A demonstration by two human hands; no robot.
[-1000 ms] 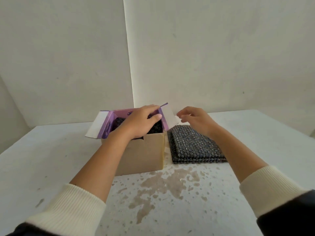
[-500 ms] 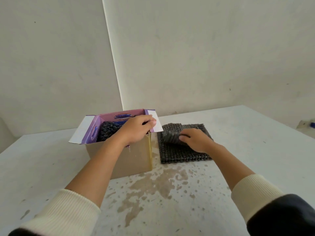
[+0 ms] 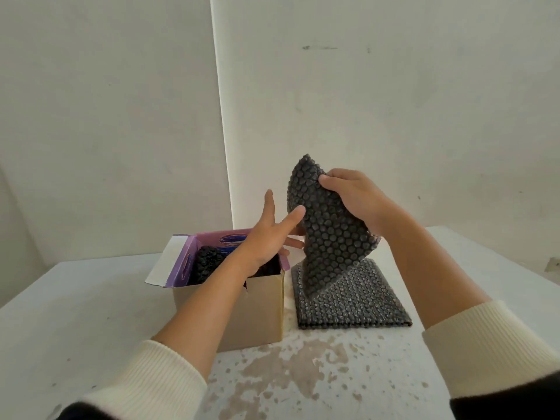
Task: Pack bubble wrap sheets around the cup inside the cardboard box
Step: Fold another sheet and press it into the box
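Note:
A small cardboard box (image 3: 257, 310) with purple inner flaps stands open on the table. Dark bubble wrap (image 3: 207, 262) fills its left side; the cup is hidden. My right hand (image 3: 354, 198) grips the top of a dark grey bubble wrap sheet (image 3: 330, 237), lifted so that it hangs above the stack of sheets (image 3: 357, 301) to the right of the box. Its lower corner still touches the stack. My left hand (image 3: 266, 237) hovers above the box's right edge with fingers spread, its thumb tip at the sheet's left edge.
The white table (image 3: 75, 313) carries brown stains in front of the box. White walls meet in a corner behind. The box's left flap (image 3: 163, 265) sticks out to the left.
My right hand has lifted one sheet up off the stack. My left hand has left the box's right flap and risen with open fingers toward the sheet.

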